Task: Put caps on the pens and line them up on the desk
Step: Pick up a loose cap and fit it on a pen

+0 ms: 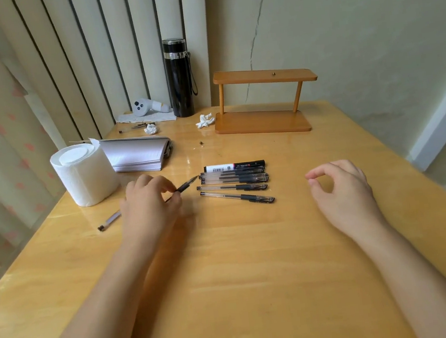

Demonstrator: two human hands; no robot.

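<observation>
Several capped pens lie side by side in a row at the middle of the wooden desk, caps toward the right. The topmost is a black and white marker. My left hand grips an uncapped clear pen with a black grip; its tip points up and right at the row, and its rear end sticks out behind my wrist. My right hand hovers right of the row, fingers loosely curled, holding nothing that I can see.
A paper roll and a notebook stand left of the pens. Behind them are a black flask, a wooden shelf, crumpled tissues, a white controller and another pen.
</observation>
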